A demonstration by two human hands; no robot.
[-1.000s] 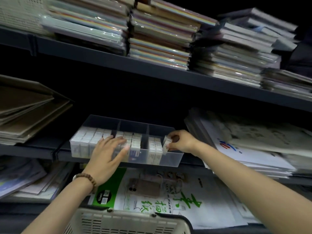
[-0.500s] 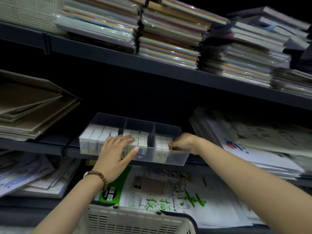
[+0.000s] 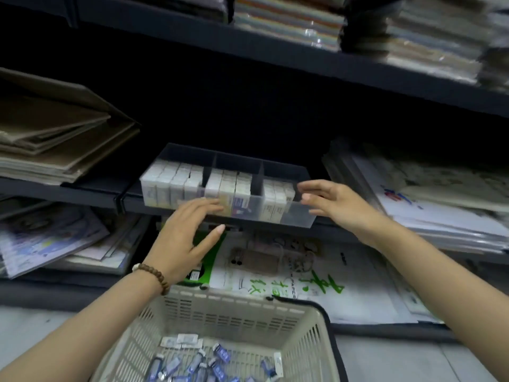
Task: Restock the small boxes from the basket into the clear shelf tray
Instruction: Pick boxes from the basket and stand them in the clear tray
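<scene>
Left hand (image 3: 184,241): fingers straight, slightly apart, empty, tips at the front wall of the clear shelf tray (image 3: 298,217). Right hand (image 3: 337,206): fingers spread, empty, beside the tray's right end. Small boxes (image 3: 225,186) stand inside it; basket (image 3: 248,300) below.

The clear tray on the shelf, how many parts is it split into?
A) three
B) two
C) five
A: two dark dividers split the clear tray into three sections side by side, and each section has small boxes standing in it.
</scene>
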